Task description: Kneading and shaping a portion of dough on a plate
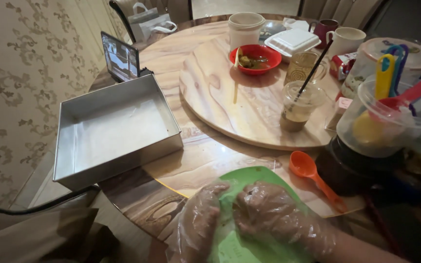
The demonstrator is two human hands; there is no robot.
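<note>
Both hands are down at the near edge of the worktop [205, 160], each in a thin clear plastic glove, working right on top of a green cutting board [254, 178]. The left hand [198, 219] and right hand [269, 212] are curled in toward each other, fingers bent and nearly touching in the middle. They look closed around something small pressed between them, but the crinkly gloves hide it, so I honestly can't tell what it is or whether there's a real grip on it. The board pokes out from under the hands and hangs a bit over the near edge.

Just right of the board there's an orange measuring spoon [313, 175] lying flat, bowl pointing toward the worktop's middle, handle angled to the near right edge. Over on the left edge sits a square metal baking pan [69, 122] lined with pale paper, one corner sticking off the worktop. Behind it, a tablet [119, 57] leans upright.

The raised round turntable [220, 92] in the middle carries a red bowl [264, 51] with some food in it, a white foam box [293, 41], a pale tub [244, 27], and a plastic cup [300, 104] with a dark straw and a brownish drink. At the right edge there's a clear container [391, 126] holding colourful spatulas, sitting on something dark.
</note>
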